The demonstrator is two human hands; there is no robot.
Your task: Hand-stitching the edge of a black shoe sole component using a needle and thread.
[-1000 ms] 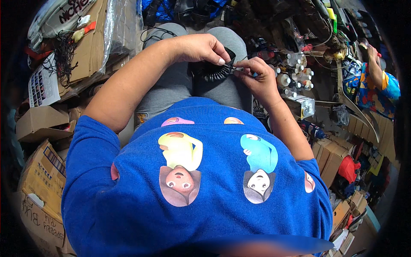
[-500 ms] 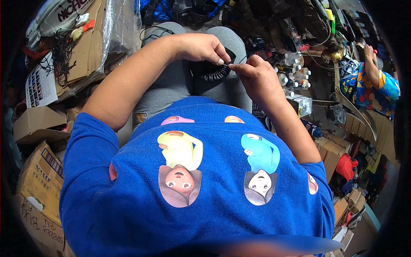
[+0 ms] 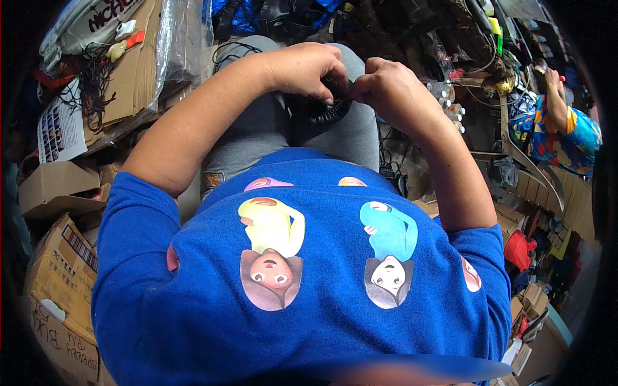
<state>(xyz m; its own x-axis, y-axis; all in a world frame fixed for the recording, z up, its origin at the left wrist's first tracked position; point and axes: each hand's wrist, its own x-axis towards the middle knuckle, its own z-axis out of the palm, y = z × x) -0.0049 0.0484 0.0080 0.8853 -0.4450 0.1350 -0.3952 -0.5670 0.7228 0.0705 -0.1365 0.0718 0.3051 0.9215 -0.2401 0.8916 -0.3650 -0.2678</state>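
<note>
A small black piece with a ridged, gathered-looking edge [image 3: 327,114] rests over my grey-trousered lap, between my knees. My left hand [image 3: 308,72] curls round its upper left side, thumb pointing down along the ridges. Close by on the right, my right hand [image 3: 390,85] is closed, thumb and forefinger pressed together near the piece's edge. Whatever those fingers pinch is too small or hidden to make out. Most of the black piece lies behind my left fingers, so its full shape does not show.
Flattened cardboard and clear plastic wrap [image 3: 183,45] stand at left, above an open carton [image 3: 61,186]. Several small bottles [image 3: 456,110] sit beyond my right forearm. At far right another person's arm [image 3: 559,106] shows beside a curved wooden piece [image 3: 515,145].
My right hand has turned and shifted slightly up, its elbow moving outward and covering more bottles. My left fingers have gone from a fingertip pinch to curling over the black piece.
</note>
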